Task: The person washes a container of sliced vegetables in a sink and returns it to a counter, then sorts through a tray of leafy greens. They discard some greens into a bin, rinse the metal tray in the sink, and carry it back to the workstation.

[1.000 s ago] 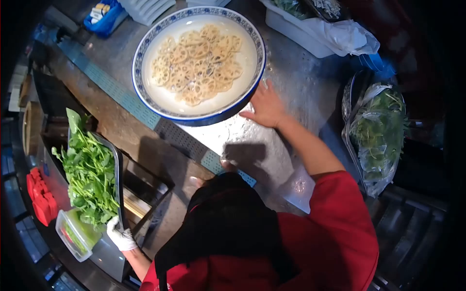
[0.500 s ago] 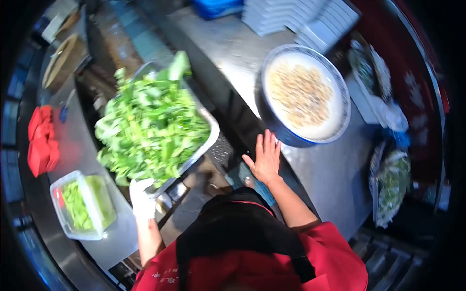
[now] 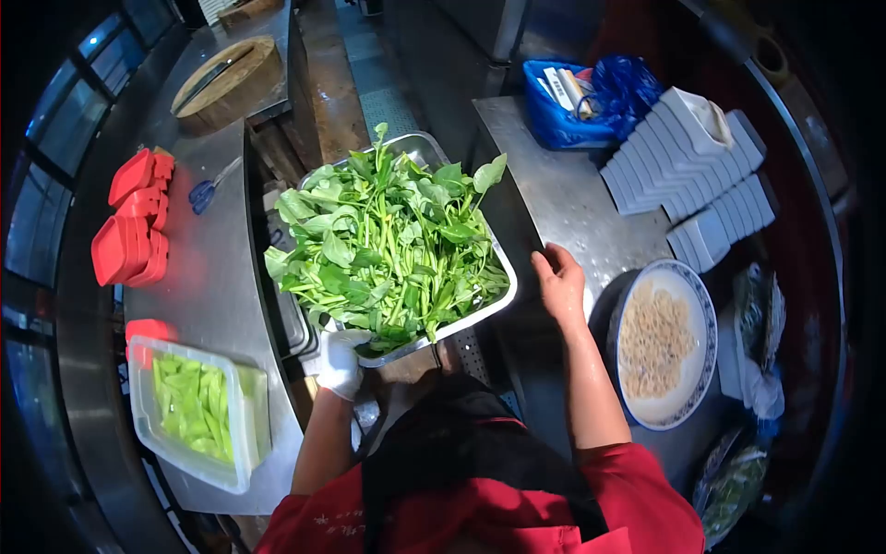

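My left hand (image 3: 340,363), in a white glove, grips the near left corner of a metal tray (image 3: 494,312). Leafy greens with long stems (image 3: 397,245) are heaped in the tray and hide most of its inside. The glove's fingertips are partly hidden at the tray's edge. To the right of the tray, my bare right hand (image 3: 562,286) is open and holds nothing, its thumb apart from its loosely bent fingers. It is over the edge of the right counter. Further right stands a patterned bowl (image 3: 704,369) with pale brown pieces (image 3: 655,342) in it.
On the left counter (image 3: 208,286) are a clear tub (image 3: 242,443) of green pieces, red containers (image 3: 125,249), blue-handled scissors (image 3: 201,196) and a round chopping block (image 3: 254,88) with a knife. Stacked white containers (image 3: 664,152) and a blue bag (image 3: 628,92) stand on the right counter (image 3: 554,189).
The view has swung, so the counters and bowl appear shifted. My left hand still grips the tray. My right hand's fingers, stretched out earlier, are now more bent.
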The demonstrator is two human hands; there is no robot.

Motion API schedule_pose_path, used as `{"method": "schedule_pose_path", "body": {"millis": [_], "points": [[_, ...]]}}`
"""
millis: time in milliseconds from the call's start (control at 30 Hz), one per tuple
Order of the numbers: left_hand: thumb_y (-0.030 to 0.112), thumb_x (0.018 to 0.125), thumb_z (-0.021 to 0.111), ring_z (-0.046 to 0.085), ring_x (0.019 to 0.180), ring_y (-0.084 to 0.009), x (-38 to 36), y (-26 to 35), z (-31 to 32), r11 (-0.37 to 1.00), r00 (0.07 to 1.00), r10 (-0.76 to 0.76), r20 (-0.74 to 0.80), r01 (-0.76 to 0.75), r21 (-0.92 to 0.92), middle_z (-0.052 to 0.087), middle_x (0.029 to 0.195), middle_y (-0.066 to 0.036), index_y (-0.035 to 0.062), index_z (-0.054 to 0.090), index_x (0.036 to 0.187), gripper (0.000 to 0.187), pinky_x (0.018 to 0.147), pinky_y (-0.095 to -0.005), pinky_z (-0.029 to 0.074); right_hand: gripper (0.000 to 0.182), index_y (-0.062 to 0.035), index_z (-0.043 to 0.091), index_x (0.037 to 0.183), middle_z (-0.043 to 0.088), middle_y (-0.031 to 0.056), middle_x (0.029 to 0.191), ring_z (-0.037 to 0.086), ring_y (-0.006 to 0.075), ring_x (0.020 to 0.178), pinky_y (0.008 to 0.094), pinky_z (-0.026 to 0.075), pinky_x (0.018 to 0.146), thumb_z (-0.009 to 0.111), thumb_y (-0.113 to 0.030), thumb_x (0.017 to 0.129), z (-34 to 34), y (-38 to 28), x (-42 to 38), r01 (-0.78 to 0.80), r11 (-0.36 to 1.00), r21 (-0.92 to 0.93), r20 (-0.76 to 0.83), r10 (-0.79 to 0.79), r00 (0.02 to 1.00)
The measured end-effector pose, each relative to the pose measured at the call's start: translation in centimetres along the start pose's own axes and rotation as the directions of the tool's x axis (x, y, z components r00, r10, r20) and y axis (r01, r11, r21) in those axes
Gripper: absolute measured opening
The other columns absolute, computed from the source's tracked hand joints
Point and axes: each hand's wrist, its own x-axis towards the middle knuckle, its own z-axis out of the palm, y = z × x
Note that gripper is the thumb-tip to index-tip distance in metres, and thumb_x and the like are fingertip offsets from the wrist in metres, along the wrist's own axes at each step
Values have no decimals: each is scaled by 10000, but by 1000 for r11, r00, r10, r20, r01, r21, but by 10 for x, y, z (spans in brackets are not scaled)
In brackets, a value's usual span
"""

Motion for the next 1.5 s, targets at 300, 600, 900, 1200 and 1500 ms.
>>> {"method": "schedule_pose_path", "body": {"millis": [300,600,900,1200,1500], "points": [[-112,629,457,598,882,-222,129,67,64,981,981,179,-75,-184,-68,613,976,-89,-1,555,1096,490,797,-325,492,533,60,459,1215,546,234,1121,584,347,933,389,463,819,654,-191,788,111,-109,108,299,954,-4,291,-285,913],[-88,700,486,626,853,-245,321,103,83,891,917,398,34,-395,226,608,993,-125,-34,526,1094,400,725,-344,530,883,54,220,1382,290,308,1383,286,418,1299,402,256,1070,590,-515,818,266,-131,279,111,987,-114,458,-47,888],[-26,694,558,588,905,-211,525,203,125,773,967,243,-72,-148,617,619,1004,-139,-45,499,1079,390,778,-324,468,1138,31,128,1424,122,322,1449,150,406,1366,411,219,1091,609,-688,684,421,-238,453,146,944,-296,532,35,846],[71,692,516,559,642,-328,748,280,143,490,844,492,215,-472,733,538,614,-174,10,537,577,131,581,-411,423,1242,-126,58,1466,-46,291,1476,148,537,1306,641,169,1024,703,-683,564,557,-291,630,297,856,-422,642,51,765],[-100,654,483,601,799,-191,948,394,172,951,949,284,-139,-260,170,612,897,-82,-36,556,1008,367,705,-313,496,1014,-135,242,1404,246,221,1409,390,453,1185,487,384,961,799,-313,576,694,-358,830,314,892,-326,606,-58,793]]}}
